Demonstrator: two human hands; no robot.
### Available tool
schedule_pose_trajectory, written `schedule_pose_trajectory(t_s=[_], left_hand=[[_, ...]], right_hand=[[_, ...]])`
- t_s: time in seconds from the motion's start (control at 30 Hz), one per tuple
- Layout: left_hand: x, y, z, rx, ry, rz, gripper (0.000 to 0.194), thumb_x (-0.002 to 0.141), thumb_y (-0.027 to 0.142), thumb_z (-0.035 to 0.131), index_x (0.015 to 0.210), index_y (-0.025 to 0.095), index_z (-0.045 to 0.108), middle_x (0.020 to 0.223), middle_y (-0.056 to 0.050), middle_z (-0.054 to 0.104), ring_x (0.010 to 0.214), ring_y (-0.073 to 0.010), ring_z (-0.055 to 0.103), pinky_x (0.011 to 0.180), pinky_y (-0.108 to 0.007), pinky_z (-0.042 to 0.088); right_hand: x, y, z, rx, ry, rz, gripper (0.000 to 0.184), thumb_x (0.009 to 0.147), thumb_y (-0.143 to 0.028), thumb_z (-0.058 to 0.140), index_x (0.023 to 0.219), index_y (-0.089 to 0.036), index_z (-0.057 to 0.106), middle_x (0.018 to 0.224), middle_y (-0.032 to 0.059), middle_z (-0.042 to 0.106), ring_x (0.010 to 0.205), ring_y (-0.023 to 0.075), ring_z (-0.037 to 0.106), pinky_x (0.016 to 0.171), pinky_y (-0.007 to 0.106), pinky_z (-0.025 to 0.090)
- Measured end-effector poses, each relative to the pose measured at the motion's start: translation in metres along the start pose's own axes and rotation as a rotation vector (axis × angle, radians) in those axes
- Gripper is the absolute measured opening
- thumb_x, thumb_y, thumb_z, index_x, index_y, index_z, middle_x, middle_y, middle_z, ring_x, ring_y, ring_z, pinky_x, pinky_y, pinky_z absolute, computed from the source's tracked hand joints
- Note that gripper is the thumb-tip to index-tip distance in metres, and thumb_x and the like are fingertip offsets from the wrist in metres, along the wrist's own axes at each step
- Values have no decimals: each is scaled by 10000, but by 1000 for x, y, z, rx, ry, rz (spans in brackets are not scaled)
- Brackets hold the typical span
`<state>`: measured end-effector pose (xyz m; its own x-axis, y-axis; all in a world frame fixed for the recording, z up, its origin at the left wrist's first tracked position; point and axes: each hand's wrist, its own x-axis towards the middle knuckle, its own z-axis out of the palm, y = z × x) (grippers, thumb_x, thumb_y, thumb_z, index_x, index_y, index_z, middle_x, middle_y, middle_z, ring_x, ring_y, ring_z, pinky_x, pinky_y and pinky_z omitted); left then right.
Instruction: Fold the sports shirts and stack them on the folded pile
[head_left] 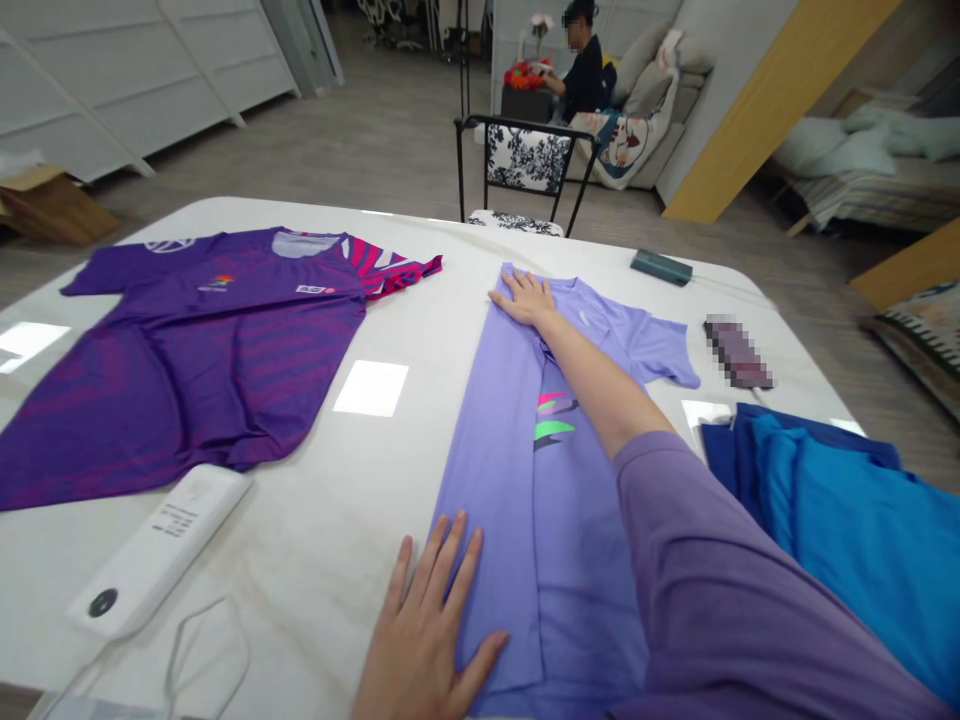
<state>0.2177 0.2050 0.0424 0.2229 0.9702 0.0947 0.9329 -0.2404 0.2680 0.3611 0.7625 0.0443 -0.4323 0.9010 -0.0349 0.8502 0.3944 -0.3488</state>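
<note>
A lilac T-shirt (pixel 517 470) lies lengthwise on the white table (pixel 375 480), its left side folded inward to a straight edge. My right hand (pixel 526 298) reaches far across and lies flat, fingers spread, on the shirt's top near the collar. My left hand (pixel 424 625) rests flat with fingers apart on the shirt's lower left edge, half on the table. Neither hand holds anything.
A dark purple jersey (pixel 195 350) is spread out on the left. A white remote-like device (pixel 161 545) and a cable lie near the front edge. Blue garments (pixel 832 500) are piled at right, beside a phone (pixel 737 352) and a teal case (pixel 660 266). A chair (pixel 525 160) stands behind the table; a person sits far back.
</note>
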Motion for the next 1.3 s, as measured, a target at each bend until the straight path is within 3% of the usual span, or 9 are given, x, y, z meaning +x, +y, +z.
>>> schedule_pose_trajectory(t_s=[0.13, 0.23, 0.4, 0.5, 0.6, 0.83, 1.0, 1.13, 1.3], left_hand=[[-1, -2, -10, 7, 12, 4, 1110, 990, 590, 658, 1899, 425, 43, 1885, -43, 406, 1716, -405, 462, 1300, -802, 507], [6, 21, -18, -41, 90, -12, 1046, 974, 448, 693, 1893, 373, 198, 1793, -160, 538, 1648, -451, 534, 1294, -804, 468], [34, 117, -11, -315, -82, 276, 478, 1050, 427, 723, 1511, 321, 655, 1286, -109, 766, 1156, -326, 745, 993, -552, 624], [46, 174, 5, -318, -205, 518, 477, 1057, 552, 757, 1427, 262, 675, 1198, -88, 742, 1068, -309, 714, 891, -513, 593], [48, 206, 23, -260, -228, 614, 513, 1058, 623, 750, 1383, 233, 677, 1170, -98, 732, 1059, -318, 704, 868, -513, 559], [37, 225, 41, -202, -233, 521, 482, 1045, 696, 735, 1144, 226, 690, 1124, -125, 754, 1042, -343, 729, 838, -542, 556], [39, 229, 38, -259, -258, 424, 105, 1079, 318, 663, 1171, 270, 679, 1069, -116, 791, 969, -331, 763, 813, -560, 586], [41, 211, 12, -414, -237, 317, 306, 1033, 223, 650, 1324, 310, 680, 1073, -88, 832, 977, -321, 809, 831, -563, 609], [31, 156, -35, -683, -31, 181, 335, 1074, 170, 565, 1321, 360, 687, 1176, -17, 876, 1017, -264, 849, 887, -511, 660]], right_hand=[[-5, 17, -26, 32, 75, 28, 837, 1195, -711, 322, 1850, -193, 372, 1910, 165, 346, 1766, 414, 292, 1445, 706, 158], [-40, 64, -66, -69, 150, 168, 714, 1199, -569, 437, 1711, -83, 547, 1787, 279, 483, 1656, 465, 441, 1386, 713, 304], [-140, 173, -123, -259, 117, 502, 663, 1154, -422, 531, 1646, 22, 561, 1718, 372, 484, 1610, 490, 484, 1318, 650, 422], [-190, 220, -130, -289, 96, 598, 685, 1121, -429, 572, 1638, 20, 563, 1741, 382, 442, 1647, 510, 424, 1314, 654, 430], [-218, 244, -122, -269, 82, 615, 733, 1087, -524, 632, 1605, -6, 595, 1734, 383, 448, 1652, 530, 402, 1309, 693, 415], [-221, 255, -109, -134, 221, 502, 473, 1099, -453, 631, 1436, -124, 667, 1520, 301, 659, 1449, 450, 622, 1254, 681, 467], [-205, 252, -122, 130, 334, 530, 546, 1060, -355, 719, 1535, -141, 555, 1266, 225, 764, 1180, 384, 748, 1069, 617, 631], [-189, 232, -142, 195, 286, 531, 599, 1001, -238, 804, 1532, -116, 554, 1260, 238, 758, 1022, 337, 780, 905, 546, 689], [-136, 177, -169, 244, 212, 441, 469, 1053, -226, 768, 1469, -89, 600, 1281, 229, 749, 1026, 280, 793, 911, 535, 698]])
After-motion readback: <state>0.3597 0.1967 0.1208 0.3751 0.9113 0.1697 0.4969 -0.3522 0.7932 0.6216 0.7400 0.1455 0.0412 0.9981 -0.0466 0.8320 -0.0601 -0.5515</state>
